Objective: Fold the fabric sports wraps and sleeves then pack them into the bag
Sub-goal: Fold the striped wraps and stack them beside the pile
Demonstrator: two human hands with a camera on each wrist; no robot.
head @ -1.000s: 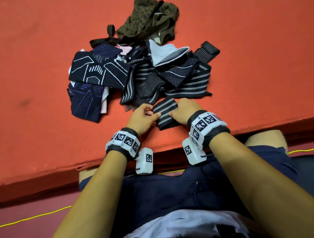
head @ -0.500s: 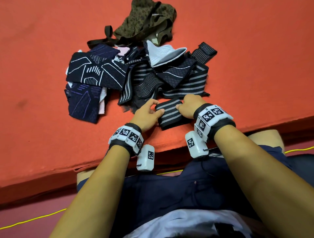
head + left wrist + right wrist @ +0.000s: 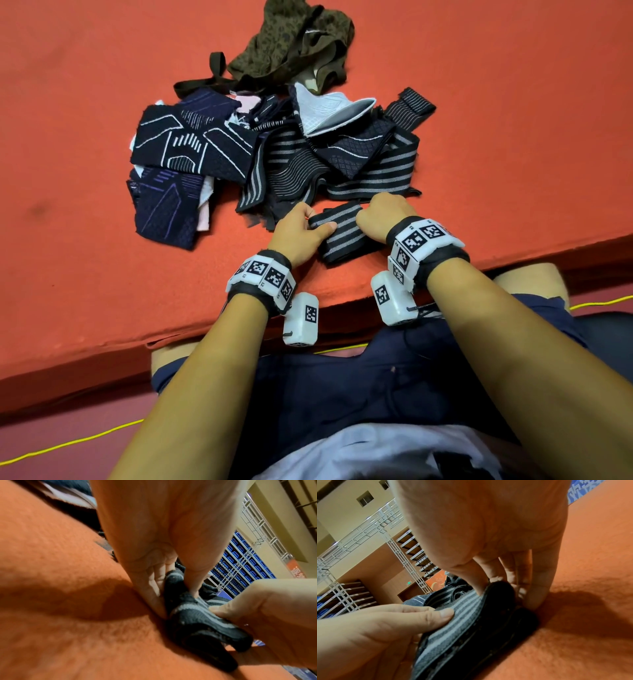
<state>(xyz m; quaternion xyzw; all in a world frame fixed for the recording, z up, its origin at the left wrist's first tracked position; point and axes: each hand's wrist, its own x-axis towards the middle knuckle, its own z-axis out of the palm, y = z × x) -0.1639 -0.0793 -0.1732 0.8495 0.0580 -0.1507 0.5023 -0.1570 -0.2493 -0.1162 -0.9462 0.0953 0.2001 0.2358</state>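
I see my left hand (image 3: 301,233) and right hand (image 3: 383,216) pinching the folded striped wrap (image 3: 346,233) on the orange mat (image 3: 85,240), fingers curled around its ends; the pile (image 3: 274,154) lies at twelve o'clock of it.

You are holding a black wrap (image 3: 342,230) with grey stripes on the orange-red mat (image 3: 85,137); an olive leopard-print bag (image 3: 291,41) is lying toward its far edge.

The right hand (image 3: 496,534) pinches the far end of a folded black wrap with grey stripes (image 3: 462,628), its fingers (image 3: 537,588) reaching the orange mat (image 3: 582,635). The left hand (image 3: 373,632) lays its thumb on the stripes.
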